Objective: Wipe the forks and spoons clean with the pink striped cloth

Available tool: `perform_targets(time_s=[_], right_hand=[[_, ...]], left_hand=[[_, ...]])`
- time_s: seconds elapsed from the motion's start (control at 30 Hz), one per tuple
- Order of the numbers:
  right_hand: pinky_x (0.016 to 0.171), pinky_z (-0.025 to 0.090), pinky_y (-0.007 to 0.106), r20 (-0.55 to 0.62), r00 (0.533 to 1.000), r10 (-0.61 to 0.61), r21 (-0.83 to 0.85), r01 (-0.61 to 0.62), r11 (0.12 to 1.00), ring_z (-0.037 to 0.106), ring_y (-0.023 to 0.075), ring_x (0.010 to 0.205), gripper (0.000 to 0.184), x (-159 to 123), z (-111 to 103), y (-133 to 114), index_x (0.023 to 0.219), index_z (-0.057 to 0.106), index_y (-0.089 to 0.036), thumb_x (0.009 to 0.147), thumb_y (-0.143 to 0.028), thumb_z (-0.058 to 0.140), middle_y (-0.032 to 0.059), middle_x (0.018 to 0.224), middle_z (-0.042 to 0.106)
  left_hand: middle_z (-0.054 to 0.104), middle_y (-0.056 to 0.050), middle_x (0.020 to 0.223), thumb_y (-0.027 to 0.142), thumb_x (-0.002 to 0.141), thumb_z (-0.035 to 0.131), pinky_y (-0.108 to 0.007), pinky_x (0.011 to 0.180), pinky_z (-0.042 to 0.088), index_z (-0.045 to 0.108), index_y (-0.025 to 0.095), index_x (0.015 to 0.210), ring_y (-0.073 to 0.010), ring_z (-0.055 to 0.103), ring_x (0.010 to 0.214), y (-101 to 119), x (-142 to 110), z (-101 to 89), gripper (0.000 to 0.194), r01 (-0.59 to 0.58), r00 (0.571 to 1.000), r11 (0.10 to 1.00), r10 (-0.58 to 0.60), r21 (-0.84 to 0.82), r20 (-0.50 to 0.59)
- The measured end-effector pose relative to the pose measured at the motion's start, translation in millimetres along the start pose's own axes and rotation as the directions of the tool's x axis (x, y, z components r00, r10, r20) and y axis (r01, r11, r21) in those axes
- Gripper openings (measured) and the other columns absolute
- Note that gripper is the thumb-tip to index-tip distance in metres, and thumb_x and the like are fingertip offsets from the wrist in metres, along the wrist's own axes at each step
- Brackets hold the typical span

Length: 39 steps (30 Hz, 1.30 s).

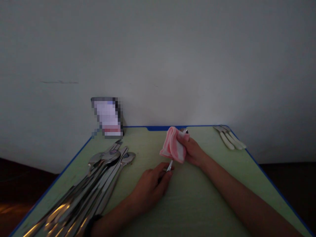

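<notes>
My left hand point(158, 181) is closed around the handle of a piece of metal cutlery point(170, 165) above the middle of the table. A pink and white cloth point(174, 144), folded over, wraps the upper part of that cutlery. My right hand point(194, 151) grips the cloth from the right, thumb on top. Past the cloth's far edge a shiny bit of the cutlery's head shows; I cannot tell whether it is a fork or a spoon.
A heap of long metal spoons and other cutlery point(98, 184) lies on the left of the green, blue-edged table point(197, 204). At the far right corner are several forks with white handles point(228, 138). A phone point(108, 117), blurred out, leans on the wall point(172, 65).
</notes>
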State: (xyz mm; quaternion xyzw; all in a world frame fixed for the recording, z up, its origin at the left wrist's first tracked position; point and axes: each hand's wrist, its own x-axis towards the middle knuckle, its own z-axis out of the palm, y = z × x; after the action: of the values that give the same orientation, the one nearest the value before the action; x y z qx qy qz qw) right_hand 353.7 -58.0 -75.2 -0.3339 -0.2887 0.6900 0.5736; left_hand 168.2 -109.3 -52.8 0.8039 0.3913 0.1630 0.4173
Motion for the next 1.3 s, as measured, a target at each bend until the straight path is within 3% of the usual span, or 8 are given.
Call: perform_targets(time_s=[0.17,0.27,0.4,0.5,0.73,0.87,1.03,1.3], right_hand=[[0.056,0.047,0.022,-0.007,1.000,-0.001,-0.080,0.000,0.997,0.060,0.0128,0.060,0.028,0,2,3,0.081,0.065,-0.013,0.063,-0.032,0.074,0.0024,0.068,0.067],[0.055,0.046,0.022,-0.109,0.992,-0.065,-0.044,0.061,0.997,0.057,0.0114,0.057,0.029,2,4,5,0.080,0.064,-0.014,0.064,-0.036,0.072,0.0010,0.065,0.066],[0.054,0.044,0.022,-0.302,0.913,-0.273,-0.023,0.280,0.960,0.054,0.0095,0.054,0.030,8,6,5,0.078,0.061,-0.015,0.067,-0.043,0.068,-0.0016,0.065,0.064],[0.052,0.042,0.022,-0.373,0.866,-0.332,-0.041,0.342,0.939,0.053,0.0109,0.055,0.034,12,5,4,0.078,0.059,-0.017,0.068,-0.049,0.064,-0.0017,0.065,0.063],[0.044,0.032,0.022,-0.402,0.837,-0.372,-0.250,0.290,0.924,0.042,0.0092,0.046,0.044,-1,10,12,0.064,0.052,-0.017,0.071,-0.060,0.055,-0.0028,0.052,0.052],[0.043,0.029,0.023,-0.409,0.863,-0.295,-0.298,0.179,0.938,0.038,0.0093,0.045,0.044,-17,25,24,0.064,0.052,-0.018,0.075,-0.060,0.049,-0.0035,0.051,0.048],[0.047,0.032,0.022,-0.386,0.876,-0.287,-0.247,0.202,0.948,0.043,0.0105,0.050,0.041,-10,24,23,0.072,0.057,-0.017,0.073,-0.058,0.053,-0.0021,0.058,0.053],[0.046,0.032,0.023,-0.450,0.806,-0.386,-0.233,0.311,0.921,0.042,0.0102,0.049,0.039,9,5,13,0.065,0.053,-0.019,0.073,-0.058,0.053,-0.0024,0.055,0.052]], left_hand=[[0.051,0.005,0.055,0.032,0.093,0.036,-0.020,0.050,0.035,0.052,0.016,0.100,-0.0105,0.048,0.049,0,1,-0.4,0.024,0.020,1.000,0.999,-0.020,-0.035,-0.011],[0.057,0.003,0.061,0.032,0.093,0.036,-0.020,0.051,0.037,0.054,0.016,0.105,-0.0118,0.052,0.053,1,2,-2.7,0.027,0.020,1.000,1.000,-0.020,-0.006,-0.012],[0.066,-0.001,0.078,0.033,0.093,0.035,-0.023,0.060,0.042,0.055,0.019,0.112,-0.0145,0.060,0.065,0,2,-4.0,0.031,-0.004,1.000,0.998,0.005,0.056,-0.016],[0.067,-0.001,0.079,0.034,0.094,0.035,-0.023,0.062,0.043,0.056,0.020,0.113,-0.0148,0.061,0.066,0,1,-2.9,0.032,-0.017,1.000,0.997,0.017,0.080,-0.009],[0.068,-0.003,0.087,0.033,0.094,0.033,-0.022,0.065,0.045,0.054,0.019,0.120,-0.0157,0.062,0.074,2,-2,-4.2,0.036,-0.025,1.000,0.999,0.025,0.021,-0.005],[0.066,-0.002,0.076,0.035,0.094,0.032,-0.023,0.062,0.046,0.054,0.018,0.119,-0.0150,0.059,0.064,1,-1,-6.3,0.037,-0.003,1.000,1.000,0.003,0.024,0.007],[0.063,0.000,0.075,0.036,0.094,0.034,-0.023,0.066,0.046,0.056,0.019,0.117,-0.0148,0.058,0.067,-1,2,-7.2,0.036,0.003,1.000,1.000,-0.002,0.027,-0.024],[0.063,0.001,0.076,0.036,0.094,0.035,-0.020,0.057,0.042,0.055,0.018,0.120,-0.0121,0.055,0.062,1,1,-8.1,0.037,0.013,1.000,1.000,-0.013,-0.017,0.014]])
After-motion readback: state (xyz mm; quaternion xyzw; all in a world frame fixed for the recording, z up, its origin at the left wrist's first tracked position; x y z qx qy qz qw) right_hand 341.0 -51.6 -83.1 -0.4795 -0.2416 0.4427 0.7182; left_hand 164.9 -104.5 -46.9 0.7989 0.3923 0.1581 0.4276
